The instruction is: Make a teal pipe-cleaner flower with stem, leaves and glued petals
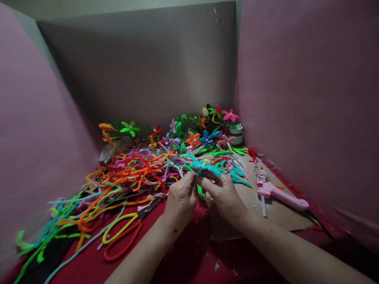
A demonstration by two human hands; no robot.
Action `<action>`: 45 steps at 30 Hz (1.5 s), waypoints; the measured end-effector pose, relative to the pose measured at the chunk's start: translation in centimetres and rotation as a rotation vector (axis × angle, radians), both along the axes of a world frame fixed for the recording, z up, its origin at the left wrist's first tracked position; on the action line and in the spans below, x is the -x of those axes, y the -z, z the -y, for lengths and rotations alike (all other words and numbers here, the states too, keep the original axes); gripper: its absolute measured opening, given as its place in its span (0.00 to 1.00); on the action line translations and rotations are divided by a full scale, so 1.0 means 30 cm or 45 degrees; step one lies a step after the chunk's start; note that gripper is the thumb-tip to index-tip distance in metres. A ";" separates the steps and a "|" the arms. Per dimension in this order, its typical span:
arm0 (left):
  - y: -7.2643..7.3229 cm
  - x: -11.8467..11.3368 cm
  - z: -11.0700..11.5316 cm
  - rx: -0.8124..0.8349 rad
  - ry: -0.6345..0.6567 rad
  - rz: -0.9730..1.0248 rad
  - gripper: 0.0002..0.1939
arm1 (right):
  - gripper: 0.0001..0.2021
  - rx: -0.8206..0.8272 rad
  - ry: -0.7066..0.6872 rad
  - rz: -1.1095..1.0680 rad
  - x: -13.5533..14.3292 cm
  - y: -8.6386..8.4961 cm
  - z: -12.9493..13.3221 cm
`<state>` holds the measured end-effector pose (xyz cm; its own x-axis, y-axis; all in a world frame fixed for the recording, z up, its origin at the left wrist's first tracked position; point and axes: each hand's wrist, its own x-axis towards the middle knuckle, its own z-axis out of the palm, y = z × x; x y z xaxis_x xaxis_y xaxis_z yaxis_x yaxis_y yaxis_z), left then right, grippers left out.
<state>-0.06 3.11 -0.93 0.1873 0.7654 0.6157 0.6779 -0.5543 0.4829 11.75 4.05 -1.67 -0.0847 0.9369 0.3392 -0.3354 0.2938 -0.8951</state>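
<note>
Between my two hands is a turquoise pipe-cleaner flower (209,169) with a yellow centre, held above the near edge of a cardboard sheet. My left hand (182,193) pinches it from the left, low at the base of the petals. From the right, my right hand (223,193) closes its thumb and fingers on the same flower. The fingertips partly hide its underside. Just beyond my right hand, more turquoise pipe-cleaner pieces (238,175) lie on the cardboard (245,213). A bit of bright green pipe cleaner (201,193) shows below the flower between my hands.
A heap of coloured pipe cleaners (142,165) spreads over the red cloth (183,256) at left. Scissors (122,236) with yellow and red handles lie near my left forearm. On the right rests a pink glue gun (275,193) with its cord. Finished flowers (207,138) stand along the back wall.
</note>
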 end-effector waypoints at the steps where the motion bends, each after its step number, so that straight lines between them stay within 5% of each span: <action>1: -0.004 0.000 0.002 0.060 0.010 0.054 0.08 | 0.04 0.008 0.014 0.035 -0.003 -0.004 0.002; 6: -0.016 -0.007 0.011 0.475 0.074 0.548 0.08 | 0.09 0.085 -0.043 -0.088 -0.004 -0.015 0.003; 10: -0.034 -0.024 0.030 0.900 0.206 0.987 0.10 | 0.03 0.170 -0.204 -0.364 0.004 -0.014 -0.001; 15: -0.046 -0.014 0.039 1.108 0.474 1.269 0.11 | 0.03 0.385 -0.475 -0.568 0.001 -0.007 -0.013; 19: -0.039 0.011 0.026 1.182 0.614 1.203 0.12 | 0.03 0.411 -0.521 -0.575 -0.002 0.010 -0.027; 24: -0.009 0.006 0.018 0.714 0.266 0.631 0.12 | 0.06 0.359 -0.277 -0.591 0.008 0.009 -0.027; 28: 0.024 0.005 0.013 0.426 0.069 0.523 0.07 | 0.06 0.249 -0.214 -0.500 0.016 -0.006 -0.014; 34: -0.004 0.014 0.014 0.864 0.250 1.085 0.12 | 0.08 0.162 -0.350 -0.341 0.011 0.002 -0.018; 39: -0.021 0.031 0.010 1.145 0.599 1.419 0.11 | 0.04 0.253 -0.445 -0.400 0.016 0.024 -0.043; 42: -0.017 0.048 0.001 1.278 0.753 1.442 0.10 | 0.04 0.357 -0.504 -0.497 0.021 0.025 -0.052; 45: -0.016 0.057 -0.005 1.197 0.646 1.229 0.11 | 0.05 0.458 -0.457 -0.498 0.026 0.015 -0.060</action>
